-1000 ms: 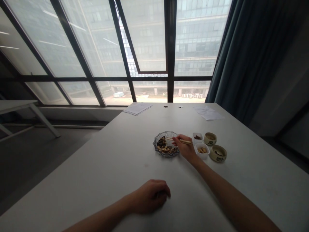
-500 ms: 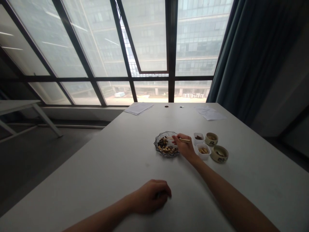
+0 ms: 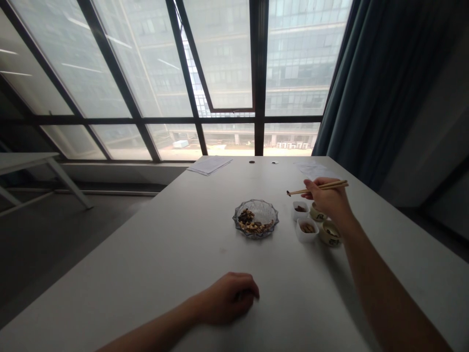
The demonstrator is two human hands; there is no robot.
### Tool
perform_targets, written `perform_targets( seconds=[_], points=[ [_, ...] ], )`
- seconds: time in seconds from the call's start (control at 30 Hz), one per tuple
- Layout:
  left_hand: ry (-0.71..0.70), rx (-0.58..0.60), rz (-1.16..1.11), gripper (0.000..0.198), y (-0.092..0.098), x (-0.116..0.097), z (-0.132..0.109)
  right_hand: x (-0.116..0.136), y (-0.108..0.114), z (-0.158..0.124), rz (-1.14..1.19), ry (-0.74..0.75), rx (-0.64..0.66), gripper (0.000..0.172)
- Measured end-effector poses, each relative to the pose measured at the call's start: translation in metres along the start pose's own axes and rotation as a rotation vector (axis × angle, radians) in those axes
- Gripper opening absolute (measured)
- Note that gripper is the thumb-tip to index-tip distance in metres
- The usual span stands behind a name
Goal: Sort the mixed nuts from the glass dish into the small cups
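Observation:
My right hand (image 3: pixel 326 195) grips a pair of wooden chopsticks (image 3: pixel 335 185) and is raised above the small containers on the right. A small dark piece (image 3: pixel 288 193), too small to name, sits at the chopstick tips. Below are two white plastic cups (image 3: pixel 307 236) with brownish bits inside, and two round ceramic bowls (image 3: pixel 331 240) with dark markings, partly covered by my hand and wrist. Left of them stands a faceted glass bowl (image 3: pixel 269 210) holding a mix of dark and pale dried pieces (image 3: pixel 252 222). My left hand (image 3: pixel 230 298) rests on the table near me, fingers curled, apparently holding nothing.
The white table (image 3: pixel 176 234) runs away toward large windows. Paper sheets (image 3: pixel 209 165) lie at its far left corner, and more papers (image 3: pixel 317 170) at the far right. A blue curtain (image 3: pixel 351 107) hangs on the right; another white table (image 3: pixel 29 160) stands at left.
My right hand has moved right and up, from over the glass bowl to above the small containers, the chopsticks now carrying a dark piece. My left hand stays in place.

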State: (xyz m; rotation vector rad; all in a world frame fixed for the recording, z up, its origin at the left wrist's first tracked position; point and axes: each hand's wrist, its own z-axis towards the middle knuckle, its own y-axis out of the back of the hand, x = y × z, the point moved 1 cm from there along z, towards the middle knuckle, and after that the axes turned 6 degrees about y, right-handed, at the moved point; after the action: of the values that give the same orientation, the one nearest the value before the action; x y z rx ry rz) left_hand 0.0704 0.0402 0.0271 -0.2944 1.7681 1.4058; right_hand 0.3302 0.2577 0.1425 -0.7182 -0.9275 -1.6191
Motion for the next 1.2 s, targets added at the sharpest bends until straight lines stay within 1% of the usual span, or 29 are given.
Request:
perform_targets(
  seconds=[0.07, 0.13, 0.27, 0.37, 0.5, 0.57, 0.67, 0.77, 0.9, 1.0, 1.07, 1.13, 1.2],
  points=[
    [0.004, -0.004, 0.002, 0.024, 0.0, 0.0, 0.0, -0.009, 0.011, 0.006, -0.053, -0.067, -0.021, 0.032],
    [0.004, -0.008, -0.003, 0.024, 0.0, 0.0, 0.0, -0.019, 0.016, 0.01, -0.074, -0.109, -0.025, 0.028],
    [0.005, -0.005, -0.011, 0.024, 0.0, 0.0, 0.0, -0.028, 0.015, 0.013, -0.068, -0.159, 0.016, 0.025],
    [0.008, 0.0, -0.007, 0.024, 0.001, -0.001, -0.001, -0.024, 0.011, 0.011, -0.037, -0.181, 0.016, 0.025],
    [0.007, 0.005, 0.002, 0.023, 0.002, -0.002, -0.001, -0.016, 0.009, 0.008, -0.052, -0.19, 0.005, 0.026],
    [0.005, 0.011, 0.005, 0.023, 0.001, -0.002, 0.0, -0.012, 0.01, 0.007, -0.055, -0.161, -0.005, 0.027],
    [0.007, 0.018, 0.008, 0.023, 0.0, 0.0, 0.0, -0.005, 0.007, 0.005, -0.026, -0.078, 0.001, 0.033],
    [0.003, 0.012, 0.013, 0.024, -0.001, 0.002, 0.0, 0.002, -0.007, -0.003, 0.04, -0.014, 0.09, 0.034],
    [-0.001, 0.014, 0.018, 0.024, -0.001, 0.002, 0.0, 0.001, -0.043, -0.022, 0.097, 0.042, 0.257, 0.035],
    [-0.001, 0.016, 0.018, 0.023, 0.0, 0.001, 0.0, -0.01, -0.072, -0.037, 0.098, 0.072, 0.358, 0.034],
    [-0.009, 0.018, 0.018, 0.023, 0.001, 0.001, 0.0, -0.02, -0.087, -0.046, 0.121, 0.074, 0.41, 0.033],
    [-0.016, 0.018, 0.014, 0.023, 0.0, 0.001, 0.0, -0.03, -0.097, -0.051, 0.152, 0.062, 0.434, 0.032],
    [-0.019, 0.016, 0.006, 0.023, 0.0, 0.002, 0.0, -0.038, -0.102, -0.054, 0.177, 0.036, 0.432, 0.032]
  ],
)
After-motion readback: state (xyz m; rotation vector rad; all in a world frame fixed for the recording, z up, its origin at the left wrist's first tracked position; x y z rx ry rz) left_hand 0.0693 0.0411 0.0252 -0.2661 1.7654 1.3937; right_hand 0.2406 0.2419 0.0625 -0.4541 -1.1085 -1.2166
